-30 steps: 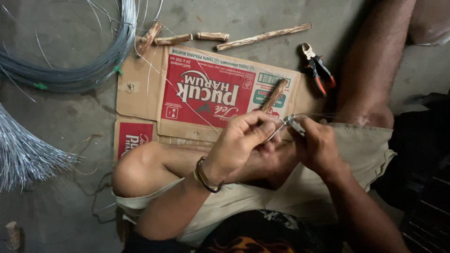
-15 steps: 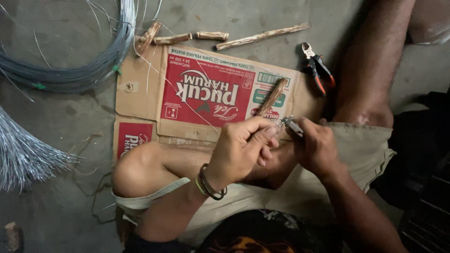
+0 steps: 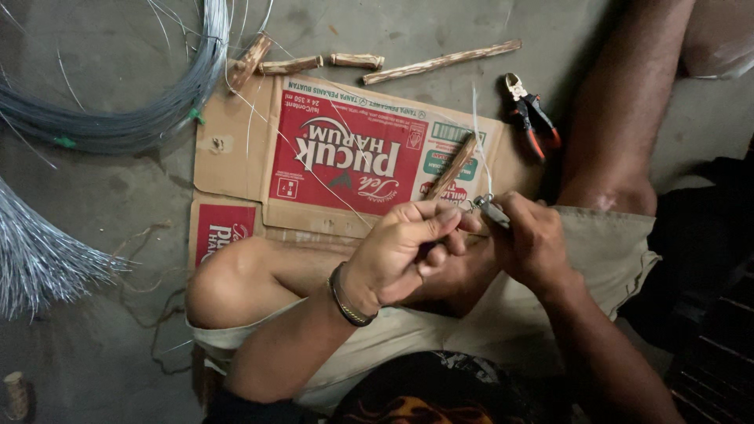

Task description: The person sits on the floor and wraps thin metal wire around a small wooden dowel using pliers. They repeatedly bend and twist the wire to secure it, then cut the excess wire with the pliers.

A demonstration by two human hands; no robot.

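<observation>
I sit on the floor with my knees apart. My left hand (image 3: pixel 404 243) pinches a thin steel wire (image 3: pixel 477 141) between thumb and fingers. That wire sticks up from a small metal tool (image 3: pixel 492 210), on which my right hand (image 3: pixel 532 243) is closed. Both hands meet above my lap, just in front of a short wooden stick (image 3: pixel 452 166) lying on a flattened red and brown cardboard box (image 3: pixel 236 141). Another long strand of wire runs slanting across the cardboard toward my hands.
A large coil of grey wire (image 3: pixel 118 118) lies at the upper left, a bundle of straight cut wires (image 3: pixel 39 259) at the left edge. Several wooden sticks (image 3: pixel 440 63) lie beyond the cardboard. Red-handled cutting pliers (image 3: pixel 532 118) rest on the concrete by my right leg.
My left hand has slid slightly left and its fingers have closed tighter on the wire. The wire end now stands upright above the tool. My right hand has hardly moved.
</observation>
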